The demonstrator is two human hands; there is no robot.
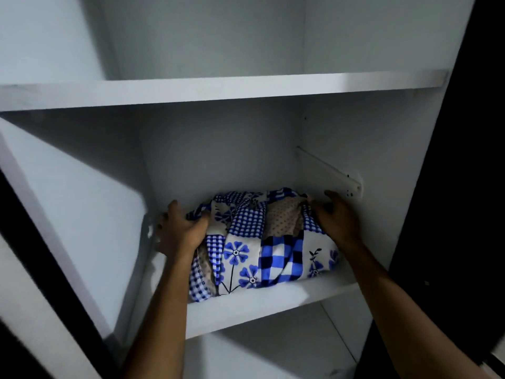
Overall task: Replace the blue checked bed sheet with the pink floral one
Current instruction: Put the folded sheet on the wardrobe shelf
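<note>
The blue checked bed sheet [259,242], bundled with blue flowers and white patches, lies on the middle shelf [273,302] of a white wardrobe. My left hand [180,231] grips the bundle's left end, thumb over the cloth. My right hand [337,217] lies over the bundle's right end with curled fingers on the fabric. The pink floral sheet is not in view.
A white shelf [218,88] runs above, with nothing seen on it. A white bracket [330,170] is fixed to the right inner wall just above my right hand. Dark door edges frame the wardrobe at left [41,255] and right [451,214]. A lower compartment [273,351] opens beneath.
</note>
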